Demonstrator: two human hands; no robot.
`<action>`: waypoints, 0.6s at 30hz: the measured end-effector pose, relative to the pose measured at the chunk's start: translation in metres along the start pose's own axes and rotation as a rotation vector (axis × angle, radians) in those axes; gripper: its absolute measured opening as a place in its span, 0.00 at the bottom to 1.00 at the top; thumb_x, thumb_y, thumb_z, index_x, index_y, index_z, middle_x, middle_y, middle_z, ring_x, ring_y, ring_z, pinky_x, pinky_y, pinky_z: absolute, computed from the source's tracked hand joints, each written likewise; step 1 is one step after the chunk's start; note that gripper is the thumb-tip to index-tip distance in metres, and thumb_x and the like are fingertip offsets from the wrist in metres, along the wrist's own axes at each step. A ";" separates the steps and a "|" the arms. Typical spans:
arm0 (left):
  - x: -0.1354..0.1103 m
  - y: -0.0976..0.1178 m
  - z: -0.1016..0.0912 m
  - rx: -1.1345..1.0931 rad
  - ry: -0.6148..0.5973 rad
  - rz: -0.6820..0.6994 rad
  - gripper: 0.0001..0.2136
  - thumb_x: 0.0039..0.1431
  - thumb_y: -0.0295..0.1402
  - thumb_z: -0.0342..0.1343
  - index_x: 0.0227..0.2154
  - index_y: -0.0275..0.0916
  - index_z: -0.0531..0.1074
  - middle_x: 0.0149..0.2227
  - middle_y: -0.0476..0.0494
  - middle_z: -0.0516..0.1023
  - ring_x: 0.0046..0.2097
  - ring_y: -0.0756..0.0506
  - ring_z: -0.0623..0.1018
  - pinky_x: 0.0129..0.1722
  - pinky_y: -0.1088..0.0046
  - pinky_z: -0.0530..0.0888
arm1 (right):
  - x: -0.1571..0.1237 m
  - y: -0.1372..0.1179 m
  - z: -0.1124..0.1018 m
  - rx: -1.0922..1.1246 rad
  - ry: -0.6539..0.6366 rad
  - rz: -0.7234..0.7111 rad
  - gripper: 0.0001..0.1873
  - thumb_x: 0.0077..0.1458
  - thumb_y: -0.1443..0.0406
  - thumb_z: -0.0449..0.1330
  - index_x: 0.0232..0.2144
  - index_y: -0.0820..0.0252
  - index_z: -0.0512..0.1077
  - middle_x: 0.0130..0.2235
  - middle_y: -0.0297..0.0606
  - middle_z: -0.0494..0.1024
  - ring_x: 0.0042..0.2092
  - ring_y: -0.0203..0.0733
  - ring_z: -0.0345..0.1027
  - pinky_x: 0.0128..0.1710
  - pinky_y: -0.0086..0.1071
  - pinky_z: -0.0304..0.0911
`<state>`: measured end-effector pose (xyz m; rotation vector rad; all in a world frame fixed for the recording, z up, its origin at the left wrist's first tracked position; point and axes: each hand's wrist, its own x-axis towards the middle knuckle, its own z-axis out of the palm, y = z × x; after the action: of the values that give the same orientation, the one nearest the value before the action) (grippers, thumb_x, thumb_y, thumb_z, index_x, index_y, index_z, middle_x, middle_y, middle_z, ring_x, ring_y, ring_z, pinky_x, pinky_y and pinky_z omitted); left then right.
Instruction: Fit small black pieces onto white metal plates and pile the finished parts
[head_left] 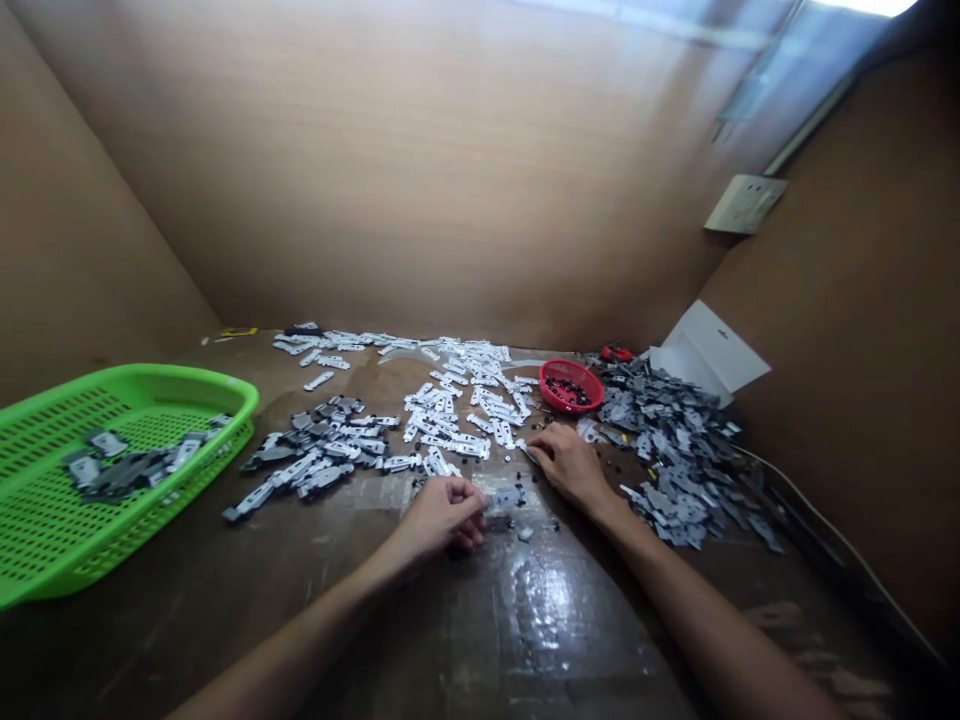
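The near stretch of the brown work table [570,640] is scuffed and patched, with heavy glare; both forearms extend over it. The hands are apart, with a short gap between them. The left hand [444,518] is curled closed, knuckles up, its fingers against a small stamped metal bracket [505,497]; the view does not confirm a firm grip. The right hand [570,465] is partly open, fingers together and angled down, its tips at a slim white stamped part [523,449]. Whether it is gripped cannot be confirmed. Small dark pieces [551,525] lie loose just ahead of the wrists.

Beyond, white stamped strips [457,405] spread across mid-table, with a grey-and-white heap [319,450] to their left. A perforated green plastic basket [180,378] holding dark metal parts sits at the left edge. A red basket [592,385] of small black parts stands near a grey heap [675,460] on the right. A white cable [825,525] follows the right edge. Brown panels [375,150] bound the far side.
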<state>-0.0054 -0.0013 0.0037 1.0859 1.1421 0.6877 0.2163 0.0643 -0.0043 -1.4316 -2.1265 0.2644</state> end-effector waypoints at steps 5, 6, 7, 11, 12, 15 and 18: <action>0.002 -0.005 -0.002 -0.007 -0.012 -0.014 0.16 0.46 0.45 0.56 0.24 0.34 0.66 0.22 0.44 0.74 0.22 0.50 0.75 0.18 0.80 0.68 | -0.003 0.001 -0.007 0.151 0.027 -0.020 0.09 0.54 0.62 0.53 0.32 0.58 0.73 0.33 0.39 0.73 0.36 0.40 0.66 0.39 0.33 0.58; 0.002 -0.005 -0.003 -0.012 -0.014 -0.011 0.16 0.46 0.45 0.56 0.24 0.33 0.67 0.22 0.44 0.74 0.22 0.50 0.75 0.18 0.80 0.67 | -0.004 0.000 -0.010 0.197 0.032 -0.014 0.10 0.54 0.62 0.53 0.32 0.58 0.73 0.34 0.38 0.74 0.37 0.40 0.66 0.39 0.32 0.58; 0.003 -0.006 -0.003 -0.019 -0.016 -0.010 0.16 0.47 0.45 0.56 0.24 0.33 0.67 0.22 0.44 0.74 0.22 0.50 0.75 0.18 0.80 0.68 | -0.005 -0.001 -0.011 0.242 0.038 0.000 0.10 0.55 0.62 0.53 0.33 0.58 0.73 0.34 0.38 0.75 0.37 0.40 0.67 0.39 0.32 0.59; 0.003 -0.007 -0.004 -0.039 -0.025 -0.015 0.15 0.47 0.43 0.56 0.25 0.33 0.67 0.22 0.45 0.74 0.21 0.50 0.74 0.18 0.80 0.68 | -0.009 -0.005 -0.015 0.372 0.053 0.104 0.12 0.54 0.59 0.53 0.33 0.58 0.74 0.35 0.37 0.76 0.37 0.40 0.69 0.39 0.31 0.60; 0.003 -0.008 -0.004 -0.039 -0.026 -0.016 0.15 0.48 0.43 0.56 0.25 0.33 0.67 0.22 0.45 0.74 0.21 0.50 0.74 0.18 0.80 0.68 | -0.009 -0.006 -0.015 0.394 0.045 0.128 0.13 0.53 0.58 0.54 0.33 0.58 0.74 0.35 0.37 0.77 0.37 0.40 0.69 0.38 0.32 0.61; 0.003 -0.009 -0.005 -0.039 -0.024 -0.011 0.15 0.48 0.43 0.55 0.25 0.33 0.67 0.22 0.44 0.74 0.21 0.50 0.74 0.18 0.80 0.68 | -0.011 -0.005 -0.014 0.481 -0.006 0.206 0.14 0.51 0.58 0.55 0.33 0.60 0.75 0.34 0.38 0.77 0.35 0.40 0.69 0.37 0.32 0.62; 0.004 -0.009 -0.005 -0.041 -0.019 -0.010 0.15 0.48 0.42 0.55 0.25 0.33 0.67 0.22 0.44 0.74 0.21 0.50 0.74 0.18 0.80 0.67 | -0.012 -0.004 -0.013 0.601 -0.053 0.277 0.15 0.49 0.58 0.56 0.35 0.62 0.74 0.33 0.39 0.77 0.33 0.40 0.69 0.34 0.32 0.63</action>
<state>-0.0099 0.0004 -0.0060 1.0491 1.1121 0.6888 0.2236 0.0506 0.0040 -1.3425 -1.6678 0.9637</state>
